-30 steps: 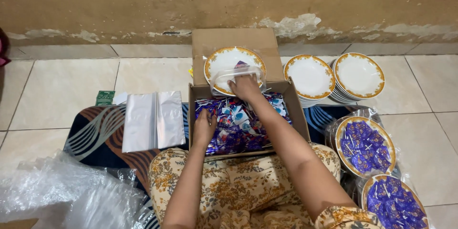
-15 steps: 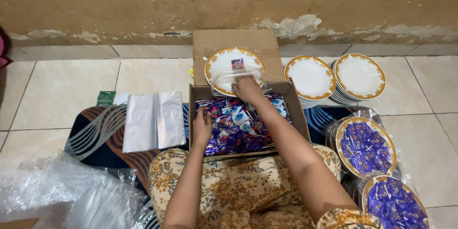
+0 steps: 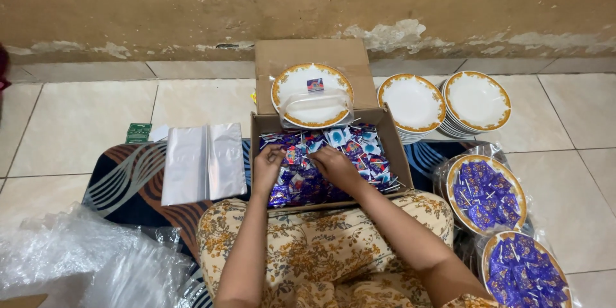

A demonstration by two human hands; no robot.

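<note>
plate [image 3: 312, 96] behind box [image 3: 398, 154], sachets [image 3: 346, 147] in box, plate stacks [image 3: 476, 99] right

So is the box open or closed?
Open. The box has its flap folded back toward the wall, and both hands, left and right, reach among the candies inside.
</note>
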